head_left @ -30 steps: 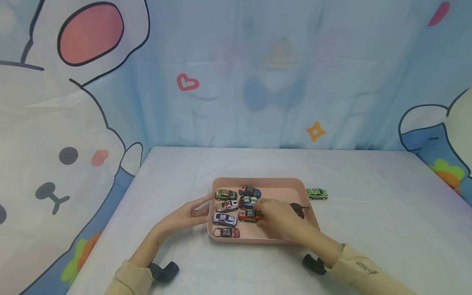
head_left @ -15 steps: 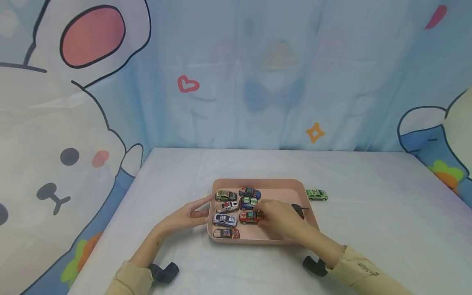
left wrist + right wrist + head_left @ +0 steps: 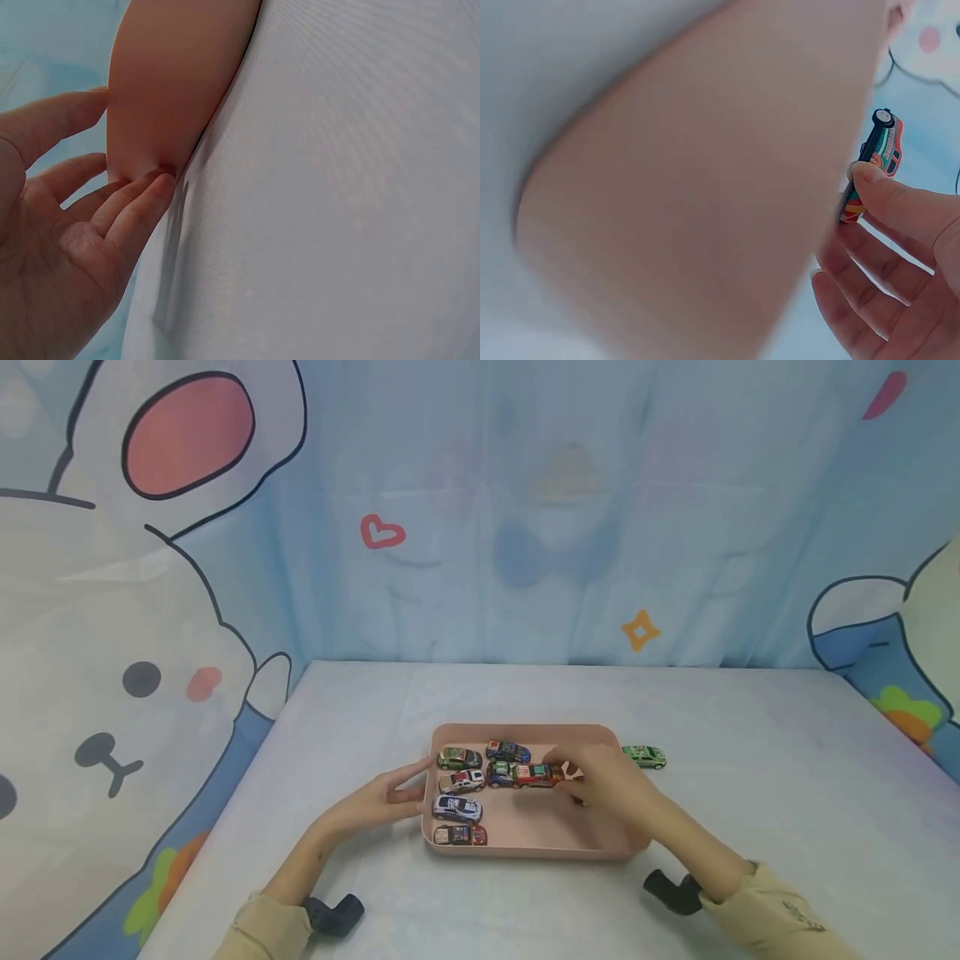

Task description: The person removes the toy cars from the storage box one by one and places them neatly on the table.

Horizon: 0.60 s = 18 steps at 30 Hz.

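Note:
A pink rectangular tray (image 3: 540, 848) with several toy cars in it stands on the table. My left hand (image 3: 375, 799) touches its left side with extended fingers; in the left wrist view the fingertips (image 3: 161, 187) rest against the tray's outer wall (image 3: 172, 82). My right hand (image 3: 611, 785) pinches a red toy car (image 3: 534, 775) between thumb and fingers, above the tray. In the right wrist view this car (image 3: 889, 150) is tilted, with a wheel at its upper end. It overlaps a blue-and-green toy car (image 3: 501, 774) in the head view.
At the tray's left are a green car (image 3: 460, 757), white cars (image 3: 457, 808) and a dark red-ended car (image 3: 461, 835). A blue car (image 3: 508, 751) sits further back. Outside the right rim lies a light green car (image 3: 645, 756). A patterned curtain (image 3: 480, 510) hangs behind the table.
My right hand has lifted the red car from the tray floor and moved it back and to the right. My left hand stays at the tray's side.

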{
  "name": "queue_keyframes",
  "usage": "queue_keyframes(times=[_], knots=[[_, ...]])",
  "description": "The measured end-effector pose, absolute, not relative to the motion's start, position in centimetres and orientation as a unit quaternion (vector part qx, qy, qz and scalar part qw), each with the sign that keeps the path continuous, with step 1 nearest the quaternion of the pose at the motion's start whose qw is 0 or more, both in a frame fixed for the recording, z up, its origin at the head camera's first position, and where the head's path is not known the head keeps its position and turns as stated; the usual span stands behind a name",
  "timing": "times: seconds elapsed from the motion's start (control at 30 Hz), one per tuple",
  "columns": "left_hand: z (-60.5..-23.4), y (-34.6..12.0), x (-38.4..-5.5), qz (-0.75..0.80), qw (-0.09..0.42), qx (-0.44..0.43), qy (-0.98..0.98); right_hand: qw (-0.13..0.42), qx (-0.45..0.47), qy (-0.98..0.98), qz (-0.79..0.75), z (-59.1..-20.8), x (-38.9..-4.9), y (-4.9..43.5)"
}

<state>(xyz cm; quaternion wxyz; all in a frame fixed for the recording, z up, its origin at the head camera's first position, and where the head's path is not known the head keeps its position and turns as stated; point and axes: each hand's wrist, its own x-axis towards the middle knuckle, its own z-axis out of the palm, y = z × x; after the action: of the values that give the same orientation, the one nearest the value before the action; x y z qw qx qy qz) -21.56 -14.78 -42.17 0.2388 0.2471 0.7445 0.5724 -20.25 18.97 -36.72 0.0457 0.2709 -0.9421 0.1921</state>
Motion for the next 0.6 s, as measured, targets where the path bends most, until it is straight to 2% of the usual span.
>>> queue_keyframes(times=[0.6], knots=[[-42.1,-15.0,-21.5,0.568,0.235,0.249,0.748,0.096,0.195,-0.954,0.207,-35.0,-21.3,28.2]])
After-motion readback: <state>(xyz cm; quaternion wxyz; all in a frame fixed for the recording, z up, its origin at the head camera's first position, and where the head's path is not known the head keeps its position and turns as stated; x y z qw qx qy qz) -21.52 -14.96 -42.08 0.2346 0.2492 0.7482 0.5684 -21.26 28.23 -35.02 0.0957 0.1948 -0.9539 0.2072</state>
